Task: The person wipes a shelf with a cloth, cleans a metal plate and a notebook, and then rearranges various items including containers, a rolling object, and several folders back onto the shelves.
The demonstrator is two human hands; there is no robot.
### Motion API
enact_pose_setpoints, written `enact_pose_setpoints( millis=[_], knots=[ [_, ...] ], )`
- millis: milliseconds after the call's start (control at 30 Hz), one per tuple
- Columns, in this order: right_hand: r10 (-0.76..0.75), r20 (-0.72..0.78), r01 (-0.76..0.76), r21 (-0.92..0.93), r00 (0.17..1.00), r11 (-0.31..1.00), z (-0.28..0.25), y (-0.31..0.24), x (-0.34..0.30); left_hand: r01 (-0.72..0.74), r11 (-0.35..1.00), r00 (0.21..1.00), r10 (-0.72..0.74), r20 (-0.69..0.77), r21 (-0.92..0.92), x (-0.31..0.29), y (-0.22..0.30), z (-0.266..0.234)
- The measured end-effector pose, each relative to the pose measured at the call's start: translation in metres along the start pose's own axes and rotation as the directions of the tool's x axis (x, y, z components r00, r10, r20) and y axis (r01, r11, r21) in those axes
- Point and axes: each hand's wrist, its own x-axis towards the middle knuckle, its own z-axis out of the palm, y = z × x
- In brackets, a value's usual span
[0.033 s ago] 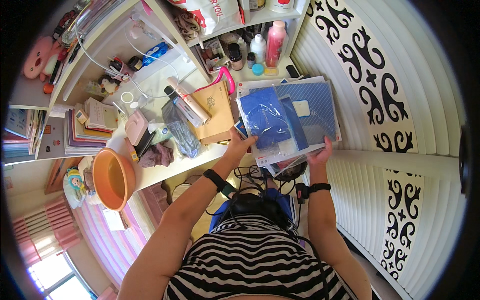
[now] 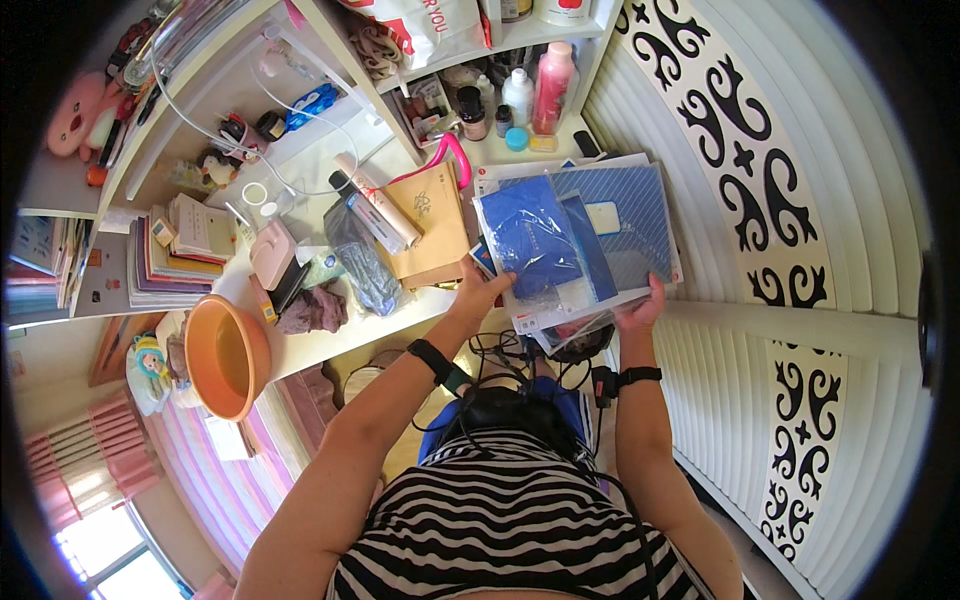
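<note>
A stack of flat items lies at the right end of the desk and overhangs its front. On top is a blue packet in clear shiny plastic (image 2: pixel 530 225). Under it shows a larger blue folder with diagonal stripes and a white label (image 2: pixel 640 220), edged by white sheets. My left hand (image 2: pixel 484 287) grips the left side of the stack, thumb on the packet and fingers hidden beneath. At the lower right corner, my right hand (image 2: pixel 638 310) is closed round the edge of the folder. Below the stack, clear plastic and something dark are partly visible.
Left of the stack lie a brown paper envelope (image 2: pixel 435 215), a spray bottle (image 2: pixel 375 205) and a dark plastic bag (image 2: pixel 365 270). An orange basin (image 2: pixel 228 360) sits by the desk's left end. Bottles (image 2: pixel 552 90) stand behind; a white louvred door (image 2: pixel 760 330) is close on the right.
</note>
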Motion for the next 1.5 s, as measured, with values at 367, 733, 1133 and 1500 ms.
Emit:
enact_pose_setpoints(
  millis=[367,733,1133,1500],
  knots=[
    [0.075,-0.025,-0.076,-0.063,0.997,0.995,0.024,0.019,0.028,0.045,0.996,0.990,-0.054,-0.132,-0.074,0.032,0.012,-0.003],
    [0.208,-0.066,-0.218,-0.327,0.976,0.920,-0.002,0.007,0.034,0.069,0.996,0.973,-0.054,-0.223,0.059,0.044,0.000,0.009],
    [-0.363,0.044,0.209,-0.879,0.931,0.429,-0.011,-0.014,0.016,0.056,0.987,0.962,-0.012,-0.274,0.151,0.034,-0.017,0.011],
    [-0.078,0.182,0.097,-0.785,0.980,-0.611,0.155,0.092,0.048,0.069,0.982,0.982,-0.036,-0.186,0.175,0.040,-0.026,0.027]
  ],
)
